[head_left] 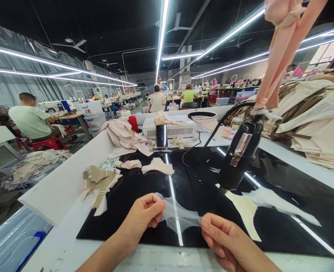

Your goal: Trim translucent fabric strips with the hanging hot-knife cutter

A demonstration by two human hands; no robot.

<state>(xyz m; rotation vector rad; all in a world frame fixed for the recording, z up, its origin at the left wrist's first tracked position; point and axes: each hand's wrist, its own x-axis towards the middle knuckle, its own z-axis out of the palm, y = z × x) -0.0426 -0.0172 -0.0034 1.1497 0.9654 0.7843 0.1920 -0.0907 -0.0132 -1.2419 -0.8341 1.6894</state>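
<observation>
Between my two hands a thin, sheer white fabric piece [181, 215] is stretched out above a glossy black board [121, 223]. My left hand [148, 211] pinches its left end between thumb and fingers. The right end is pinched in my right hand [219, 234]. To the right of my right hand lies a cream cut piece [245, 211], with a sheer white piece [283, 206] beside it. A black handheld machine [240, 151], wrapped at the top in a pink cloth [283, 53], stands over the board on the right.
Tied beige and khaki pieces [100, 181] lie on the left of the board, a cream piece [157, 166] farther back. Behind are a phone [161, 136], a white box [169, 128] and a fabric heap [127, 134]. Fabric stacks [320, 117] fill the right. A person [32, 117] sits at left.
</observation>
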